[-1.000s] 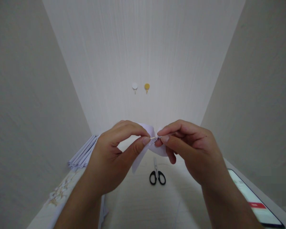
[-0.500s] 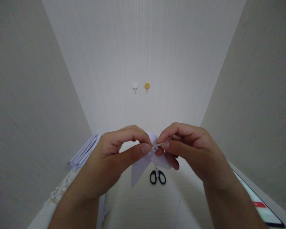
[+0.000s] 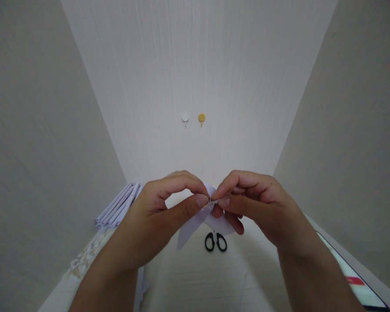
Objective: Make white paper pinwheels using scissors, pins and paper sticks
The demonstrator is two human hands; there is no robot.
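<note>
Here, the left hand [image 3: 157,219] and right hand [image 3: 263,206] are each pinching a thin, pale cord [image 3: 213,202], fingers nearly closed. A flimsy white sheet [image 3: 192,226] is hanging bunched around it, between the hands, while black-handled metal scissors [image 3: 214,236] are lying below on the pale, streaked surface [image 3: 195,277].
</note>
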